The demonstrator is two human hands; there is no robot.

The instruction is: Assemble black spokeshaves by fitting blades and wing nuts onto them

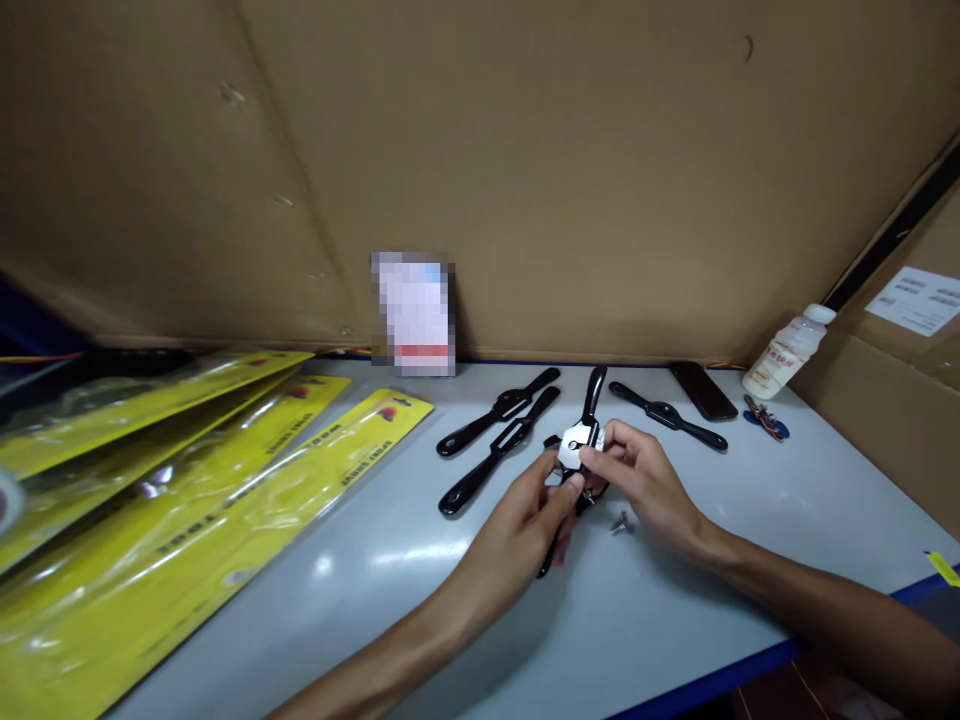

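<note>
A black spokeshave [595,392] is held between my two hands above the table, one handle pointing away from me. My left hand [541,508] grips its near side, with the thumb by the middle. Fingers of my right hand [651,482] are closed around the other side, thumb against a shiny metal blade [571,448] at the tool's centre. Below the hands, a small metal screw [620,522] lies on the table. Two black spokeshave bodies [499,452] lie left of my hands, and another black spokeshave body [667,413] lies to the right. Fingers partly hide the tool's underside.
Yellow blister packs [300,490] fan across the grey table [420,610] at left. At the back stand a blurred card [420,315] and cardboard wall [570,180]. A dark phone [703,390], a plastic bottle [787,352] and keys [765,418] lie at right.
</note>
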